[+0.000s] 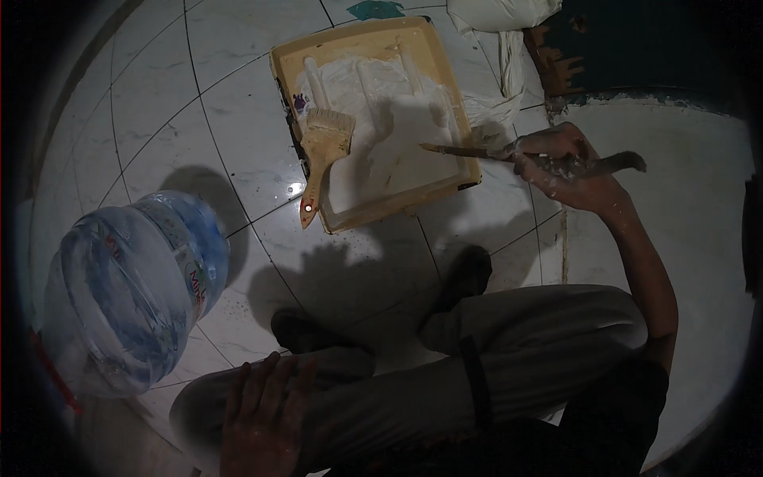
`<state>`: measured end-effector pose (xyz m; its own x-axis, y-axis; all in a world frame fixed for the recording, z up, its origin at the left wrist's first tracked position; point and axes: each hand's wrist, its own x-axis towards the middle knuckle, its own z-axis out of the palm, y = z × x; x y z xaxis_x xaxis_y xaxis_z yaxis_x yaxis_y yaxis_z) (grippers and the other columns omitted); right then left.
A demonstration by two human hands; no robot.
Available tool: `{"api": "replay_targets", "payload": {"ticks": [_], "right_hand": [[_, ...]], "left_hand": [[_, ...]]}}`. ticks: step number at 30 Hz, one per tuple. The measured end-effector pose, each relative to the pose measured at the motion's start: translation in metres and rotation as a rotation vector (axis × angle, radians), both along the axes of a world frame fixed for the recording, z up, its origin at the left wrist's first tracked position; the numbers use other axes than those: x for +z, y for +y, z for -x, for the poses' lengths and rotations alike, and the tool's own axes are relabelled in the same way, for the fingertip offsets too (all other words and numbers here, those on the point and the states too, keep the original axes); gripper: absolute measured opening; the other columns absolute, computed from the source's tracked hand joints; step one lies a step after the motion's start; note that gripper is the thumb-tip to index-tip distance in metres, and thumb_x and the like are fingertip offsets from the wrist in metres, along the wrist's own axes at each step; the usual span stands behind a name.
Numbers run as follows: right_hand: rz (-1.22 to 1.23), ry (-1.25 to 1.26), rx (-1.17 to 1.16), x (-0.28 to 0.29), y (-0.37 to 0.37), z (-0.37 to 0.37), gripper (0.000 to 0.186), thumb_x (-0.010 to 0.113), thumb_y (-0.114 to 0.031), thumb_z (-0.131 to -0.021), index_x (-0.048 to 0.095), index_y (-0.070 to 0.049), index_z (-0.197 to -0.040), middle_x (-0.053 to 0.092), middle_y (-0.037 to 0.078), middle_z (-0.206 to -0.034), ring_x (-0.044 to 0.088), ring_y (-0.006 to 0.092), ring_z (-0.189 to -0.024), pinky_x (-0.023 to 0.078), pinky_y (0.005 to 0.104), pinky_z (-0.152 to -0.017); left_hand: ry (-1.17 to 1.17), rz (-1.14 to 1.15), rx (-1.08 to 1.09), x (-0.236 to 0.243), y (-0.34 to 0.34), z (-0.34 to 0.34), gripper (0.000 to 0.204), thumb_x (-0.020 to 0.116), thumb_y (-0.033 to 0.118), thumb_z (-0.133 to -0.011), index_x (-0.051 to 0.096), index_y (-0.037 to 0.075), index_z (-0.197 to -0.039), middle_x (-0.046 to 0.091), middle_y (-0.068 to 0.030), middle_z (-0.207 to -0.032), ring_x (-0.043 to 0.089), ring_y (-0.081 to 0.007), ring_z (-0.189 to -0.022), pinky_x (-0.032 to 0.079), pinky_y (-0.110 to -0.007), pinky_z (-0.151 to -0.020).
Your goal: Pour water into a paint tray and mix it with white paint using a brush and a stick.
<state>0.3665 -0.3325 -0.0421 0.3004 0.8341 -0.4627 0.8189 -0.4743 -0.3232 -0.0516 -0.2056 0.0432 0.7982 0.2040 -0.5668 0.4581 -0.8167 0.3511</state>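
Observation:
My right hand (572,171) is closed on a slim paint brush (461,150), its narrow end over a cream paint tray (445,71) of white paint. A dark, curved piece (628,162) sticks out right of that hand; I cannot tell whether it belongs to the same tool. A wide brush (324,147) with a wooden handle lies across the tray's left side, handle past the rim. My left hand (262,413) is low in the view over my left leg, fingers stretched out and holding nothing.
A large clear plastic water bottle (135,294) lies on the tiled floor (159,95) at left. White cloth or plastic (497,16) is beside the tray's far right, near a dark green surface (644,56). A pale panel (675,175) is at right. My bent legs and shoes occupy the lower middle.

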Motion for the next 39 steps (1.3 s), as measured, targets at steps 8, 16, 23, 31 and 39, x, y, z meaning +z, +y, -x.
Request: {"api": "replay_targets", "payload": {"ticks": [8, 16, 23, 31, 39], "right_hand": [[0.115, 0.109, 0.212, 0.012, 0.024, 0.039, 0.014, 0.064, -0.021, -0.084, 0.066, -0.010, -0.092, 0.068, 0.004, -0.087, 0.064, 0.0191, -0.083, 0.043, 0.0345, -0.085], [-0.186, 0.186, 0.327, 0.005, 0.025, 0.034, 0.018, 0.065, -0.013, -0.080, 0.069, -0.001, -0.093, 0.069, 0.008, -0.072, 0.068, 0.0186, -0.065, 0.051, 0.0309, -0.073], [-0.363, -0.070, 0.489, -0.005, 0.016, 0.031, 0.020, 0.068, -0.018, -0.081, 0.070, -0.006, -0.097, 0.068, 0.008, -0.077, 0.066, 0.0196, -0.072, 0.049, 0.0324, -0.079], [-0.202, -0.019, 0.188, 0.012, 0.019, 0.005, 0.018, 0.065, -0.017, -0.081, 0.070, -0.002, -0.090, 0.064, 0.010, -0.069, 0.062, 0.0226, -0.063, 0.049, 0.0327, -0.066], [-0.034, 0.110, 0.300, 0.012, 0.033, 0.043, 0.014, 0.064, -0.019, -0.081, 0.064, -0.006, -0.086, 0.064, 0.006, -0.076, 0.061, 0.0220, -0.075, 0.044, 0.0363, -0.086]], "left_hand": [[0.014, 0.036, 0.068, -0.001, 0.001, 0.005, 0.059, 0.063, 0.026, -0.084, 0.045, 0.011, -0.138, 0.052, -0.0106, -0.133, 0.045, -0.0294, -0.127, 0.033, -0.047, -0.108], [0.043, 0.031, 0.084, 0.000, 0.002, 0.006, 0.060, 0.063, 0.026, -0.084, 0.043, 0.013, -0.140, 0.051, -0.0098, -0.133, 0.045, -0.0298, -0.127, 0.034, -0.047, -0.108], [0.005, 0.048, 0.083, -0.007, 0.003, 0.013, 0.062, 0.064, 0.024, -0.083, 0.042, 0.012, -0.140, 0.050, -0.0107, -0.134, 0.044, -0.0300, -0.128, 0.033, -0.047, -0.108], [0.029, 0.057, 0.064, -0.001, 0.005, 0.010, 0.059, 0.060, 0.023, -0.085, 0.042, 0.012, -0.140, 0.049, -0.0109, -0.135, 0.043, -0.0295, -0.129, 0.032, -0.047, -0.109], [0.059, 0.036, 0.063, 0.004, 0.005, 0.004, 0.058, 0.063, 0.022, -0.085, 0.045, 0.011, -0.138, 0.052, -0.0099, -0.132, 0.045, -0.0289, -0.127, 0.034, -0.046, -0.107]]}}
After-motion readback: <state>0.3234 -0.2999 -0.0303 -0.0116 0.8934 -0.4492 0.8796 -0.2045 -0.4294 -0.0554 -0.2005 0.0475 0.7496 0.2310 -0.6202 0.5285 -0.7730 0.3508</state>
